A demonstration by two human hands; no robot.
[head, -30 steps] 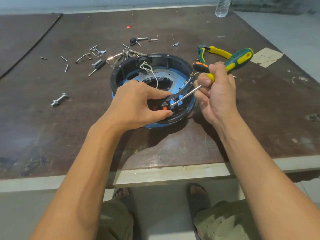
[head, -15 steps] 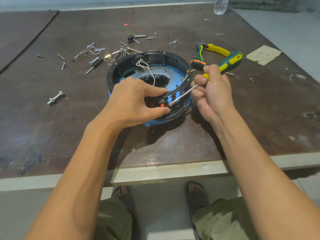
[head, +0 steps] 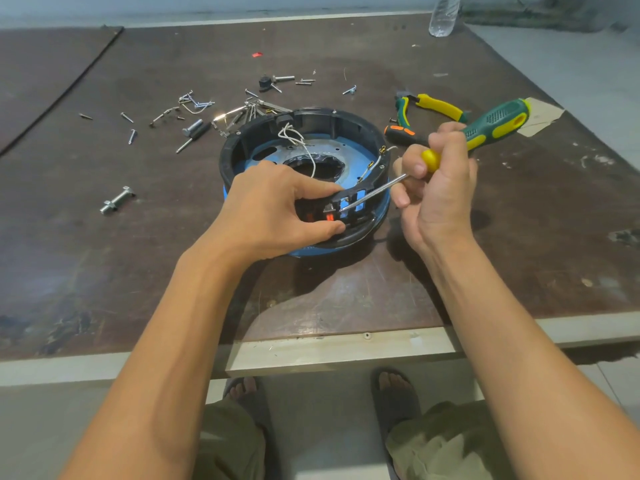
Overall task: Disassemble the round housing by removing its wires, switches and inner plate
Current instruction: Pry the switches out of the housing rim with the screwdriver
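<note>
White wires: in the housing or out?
In. The white wires loop up inside the housing, near its far wall, above the inner plate.

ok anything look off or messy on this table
Loose screws and bolts lie scattered on the table left of and behind the round housing, and white wires stick up loose inside it. Expected mid-disassembly; nothing looks broken.

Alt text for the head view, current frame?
Seen from above, a person's left hand grips the near wall of a round black-and-blue housing on a dark table, while the right hand holds a green-and-yellow screwdriver with its tip at an orange switch in that wall. Loose screws and pliers lie behind the housing.
</note>
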